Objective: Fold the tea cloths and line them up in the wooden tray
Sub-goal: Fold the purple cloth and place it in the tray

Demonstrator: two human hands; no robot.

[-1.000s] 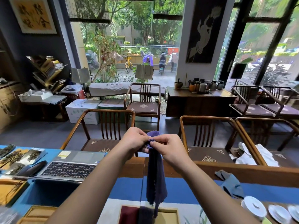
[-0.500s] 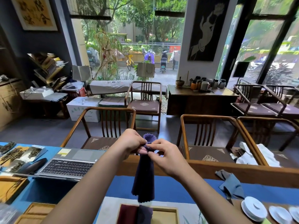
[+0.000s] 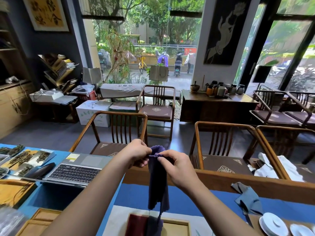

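Observation:
A purple tea cloth (image 3: 158, 181) hangs lengthwise in the air above the table. My left hand (image 3: 136, 155) and my right hand (image 3: 173, 165) both pinch its scalloped top edge, close together. Below it, at the bottom edge of the view, stands the wooden tray (image 3: 177, 226). A folded dark red cloth (image 3: 136, 225) and a folded dark grey cloth (image 3: 153, 226) lie side by side in the tray's left part. The hanging cloth's lower end almost reaches them. A crumpled blue-grey cloth (image 3: 248, 200) lies on the table at the right.
An open laptop (image 3: 75, 172) sits on the blue table at the left, next to tea sample trays (image 3: 22, 157). White lidded cups (image 3: 272, 223) stand at the lower right. Wooden chairs (image 3: 117, 130) line the table's far side.
The hanging cloth has been drawn up and now hangs shorter than a second ago. My hands have stayed together at its top edge, shifting slightly.

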